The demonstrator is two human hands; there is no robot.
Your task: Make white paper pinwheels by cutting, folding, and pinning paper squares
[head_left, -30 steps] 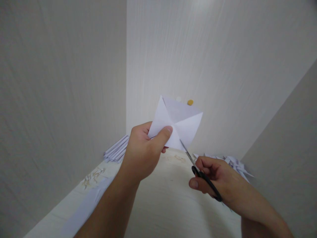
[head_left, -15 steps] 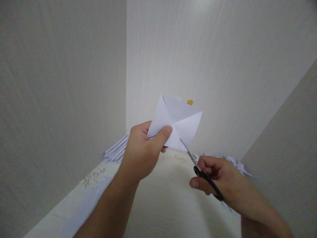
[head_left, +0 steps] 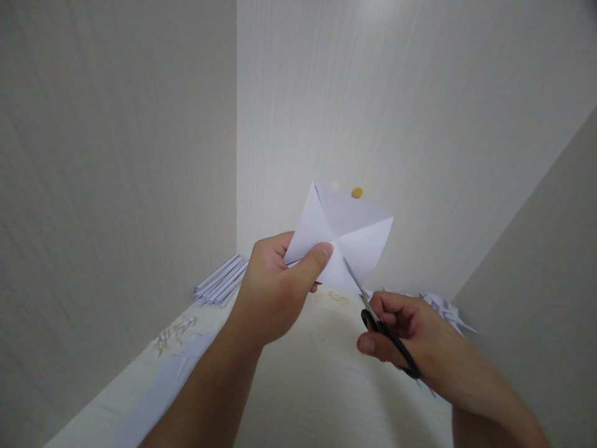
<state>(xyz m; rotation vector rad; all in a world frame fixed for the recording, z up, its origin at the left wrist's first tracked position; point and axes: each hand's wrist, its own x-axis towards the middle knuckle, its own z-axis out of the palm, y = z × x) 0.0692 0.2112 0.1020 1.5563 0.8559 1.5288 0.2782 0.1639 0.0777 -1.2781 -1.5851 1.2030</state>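
Two hands working above the desk (head_left: 298, 386). Left hand (head_left: 275, 292) pinching the creased white paper square (head_left: 347, 239) between thumb and fingers, holding it in the air a little farther right than a second ago. Right hand (head_left: 405, 339) gripping the black-handled scissors (head_left: 380, 323), blades now reaching deeper along the crease toward the centre. Lying along the left wall, a stack of paper strips (head_left: 221, 287); sticking on the back wall, a yellow dot (head_left: 357, 193); resting behind the right hand, folded paper pieces (head_left: 445, 308).
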